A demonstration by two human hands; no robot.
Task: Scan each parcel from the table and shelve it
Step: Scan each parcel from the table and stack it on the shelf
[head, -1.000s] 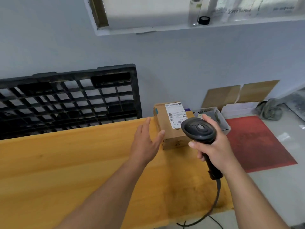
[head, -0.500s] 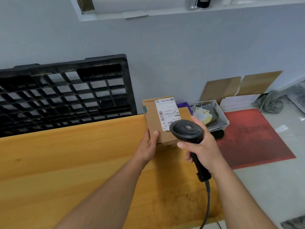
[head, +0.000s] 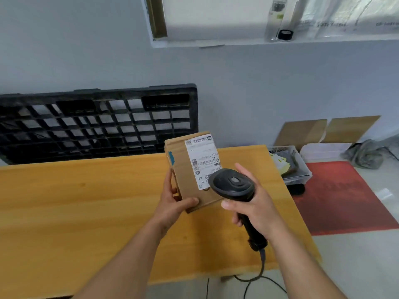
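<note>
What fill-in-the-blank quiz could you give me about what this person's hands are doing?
The left hand grips a cardboard parcel bearing a white ____.
The right hand holds a black ____.
The floor mat beside the table is ____.
Missing words: label; scanner; red.

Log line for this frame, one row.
left hand: holds brown cardboard parcel, tilted | right hand: grips black handheld scanner at white label | step: scan
</note>
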